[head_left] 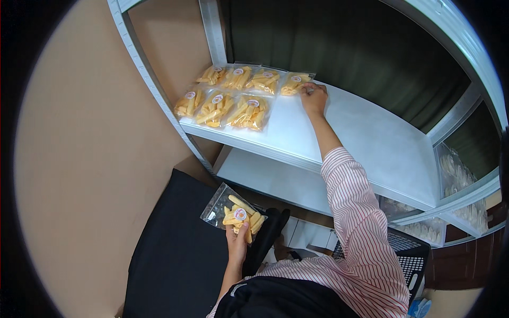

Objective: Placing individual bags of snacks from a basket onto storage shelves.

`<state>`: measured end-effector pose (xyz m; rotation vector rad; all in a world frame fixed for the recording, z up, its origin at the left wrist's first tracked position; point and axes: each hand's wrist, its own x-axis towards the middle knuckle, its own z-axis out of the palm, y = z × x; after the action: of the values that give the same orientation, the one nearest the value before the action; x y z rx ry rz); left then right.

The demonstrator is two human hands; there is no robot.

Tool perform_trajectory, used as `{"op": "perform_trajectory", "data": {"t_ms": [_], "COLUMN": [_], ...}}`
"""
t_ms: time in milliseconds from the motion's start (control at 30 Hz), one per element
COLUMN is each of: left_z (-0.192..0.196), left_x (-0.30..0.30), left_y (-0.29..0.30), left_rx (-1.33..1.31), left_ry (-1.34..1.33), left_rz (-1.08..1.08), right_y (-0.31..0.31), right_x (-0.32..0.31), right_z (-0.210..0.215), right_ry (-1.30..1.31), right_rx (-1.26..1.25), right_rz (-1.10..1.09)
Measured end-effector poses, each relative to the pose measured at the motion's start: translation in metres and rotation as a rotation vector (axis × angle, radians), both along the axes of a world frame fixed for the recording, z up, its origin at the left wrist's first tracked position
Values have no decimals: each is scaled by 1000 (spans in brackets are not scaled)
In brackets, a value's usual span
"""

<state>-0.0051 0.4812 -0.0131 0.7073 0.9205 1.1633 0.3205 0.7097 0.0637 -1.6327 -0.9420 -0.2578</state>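
White metal shelf (371,132) against tan wall (79,159): right fingers (310,93) press a snack bag (295,83), left fingers (237,233) grip another (233,211).

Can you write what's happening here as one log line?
left hand: holds snack bag | right hand: on back-row bag | shelf: seven bags, two rows

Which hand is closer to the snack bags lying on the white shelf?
Right. The right hand touches the end bag of the back row on the shelf. The left hand is far below, holding another bag.
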Motion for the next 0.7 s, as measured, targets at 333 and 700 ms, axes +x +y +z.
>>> {"op": "perform_trajectory", "data": {"t_ms": [333,700], "left_z": [8,73], "left_x": [11,26], "left_y": [7,55], "left_rx": [51,289], "left_ry": [6,-56], "left_rz": [-57,-258], "right_y": [-4,-142], "right_x": [2,-102], "right_z": [-1,66], "right_ry": [-85,155], "right_rx": [-35,-211], "right_rz": [52,675]}}
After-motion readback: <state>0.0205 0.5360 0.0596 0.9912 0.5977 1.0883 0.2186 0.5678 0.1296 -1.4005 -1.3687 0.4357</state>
